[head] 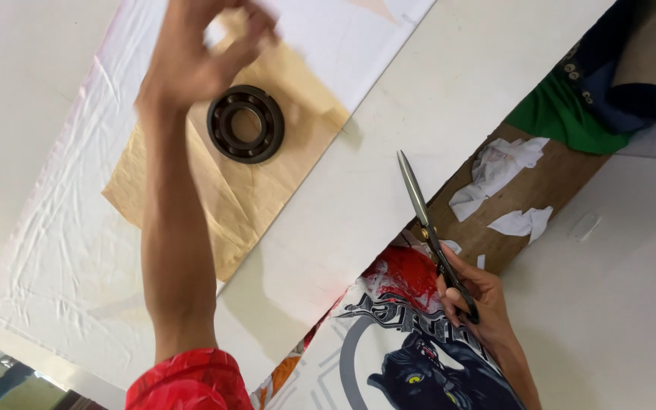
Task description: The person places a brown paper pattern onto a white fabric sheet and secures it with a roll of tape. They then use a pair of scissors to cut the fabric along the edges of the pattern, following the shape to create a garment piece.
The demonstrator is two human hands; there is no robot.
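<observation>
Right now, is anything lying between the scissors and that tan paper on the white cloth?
Nothing visible. The scissors in the right hand point over bare white table; the tan paper lies beyond, with a dark metal ring on it.

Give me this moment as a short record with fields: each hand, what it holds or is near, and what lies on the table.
left hand: raised and blurred over the brown paper pattern, holding nothing I can make out
right hand: grips the handles of the scissors, blades closed, tips pointing away
weight: dark metal ring resting on the brown paper
under the paper: white cloth spread on the white table
scraps: white cloth pieces on a brown surface
near edge: printed fabric with a black panther
</observation>
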